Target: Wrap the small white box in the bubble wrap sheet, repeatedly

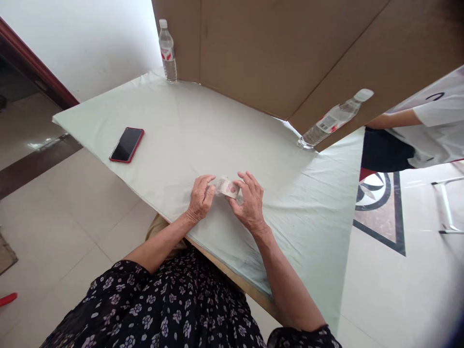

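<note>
Between my hands, just above the pale tablecloth (203, 130), is a small whitish packet (232, 189) with red print and crumpled clear film at its left end. Thumb and fingers of my right hand (251, 202) grip the packet from the right. My left hand (200, 198) pinches at the clear film (219, 185) on the other side, thumb and forefinger close together. Whether the packet is a small box or a roll cannot be made out.
A phone (126, 144) in a red case lies on the left. Water bottles (168, 58) (331, 121) stand against a tall cardboard panel (253, 58) at the back. Another person's arm (393, 119) shows at the right, beyond the table.
</note>
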### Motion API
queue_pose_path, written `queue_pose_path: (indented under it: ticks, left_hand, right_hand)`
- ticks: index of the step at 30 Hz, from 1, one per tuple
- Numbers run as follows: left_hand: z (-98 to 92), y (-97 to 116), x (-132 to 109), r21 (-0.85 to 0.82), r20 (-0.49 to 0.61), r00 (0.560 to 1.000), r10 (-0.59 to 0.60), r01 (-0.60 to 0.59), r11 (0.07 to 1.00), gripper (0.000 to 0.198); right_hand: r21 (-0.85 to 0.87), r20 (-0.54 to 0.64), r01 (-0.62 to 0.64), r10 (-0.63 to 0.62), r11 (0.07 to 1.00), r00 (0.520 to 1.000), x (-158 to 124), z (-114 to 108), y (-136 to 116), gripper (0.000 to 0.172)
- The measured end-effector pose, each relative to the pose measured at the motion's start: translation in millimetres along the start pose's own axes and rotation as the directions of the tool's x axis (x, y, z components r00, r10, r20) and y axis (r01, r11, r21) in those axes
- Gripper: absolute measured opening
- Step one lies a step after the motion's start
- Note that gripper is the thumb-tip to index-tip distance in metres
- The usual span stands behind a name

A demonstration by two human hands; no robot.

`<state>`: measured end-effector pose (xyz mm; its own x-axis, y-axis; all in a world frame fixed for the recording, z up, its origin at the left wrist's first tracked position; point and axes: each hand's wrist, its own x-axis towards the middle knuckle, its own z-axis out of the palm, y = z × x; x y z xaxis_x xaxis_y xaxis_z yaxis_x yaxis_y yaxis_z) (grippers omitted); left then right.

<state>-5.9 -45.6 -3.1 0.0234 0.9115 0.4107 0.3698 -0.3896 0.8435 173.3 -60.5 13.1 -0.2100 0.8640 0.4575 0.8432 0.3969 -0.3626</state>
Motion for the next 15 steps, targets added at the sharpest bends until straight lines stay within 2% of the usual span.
queue_pose_path:
  ticks: [3,5,9,15]
  left_hand:
    - [1.4,-1,-1,0.070,-0.016,1.000,0.011,-0.010,0.997,0.039]
    - [2.6,-2,-1,0.092,-0.010,1.000,-0.008,0.009,0.996,0.039]
    - [4.3,-7,0,0.112,0.018,0.999,-0.046,0.044,0.993,0.042]
    - [6.2,-14,-2,0.122,0.061,0.996,-0.058,0.051,0.991,0.049]
  right_hand:
    - [0.030,0.097,-0.020,0.017,0.999,0.995,4,6,8,0.040]
    - [0.048,0.125,-0.028,0.021,0.998,0.992,2,8,12,0.049]
    - [0.105,0.044,-0.089,0.084,0.991,0.995,-9,3,17,0.064]
    - [0.291,-0.009,-0.242,0.255,0.926,0.967,-27,4,26,0.061]
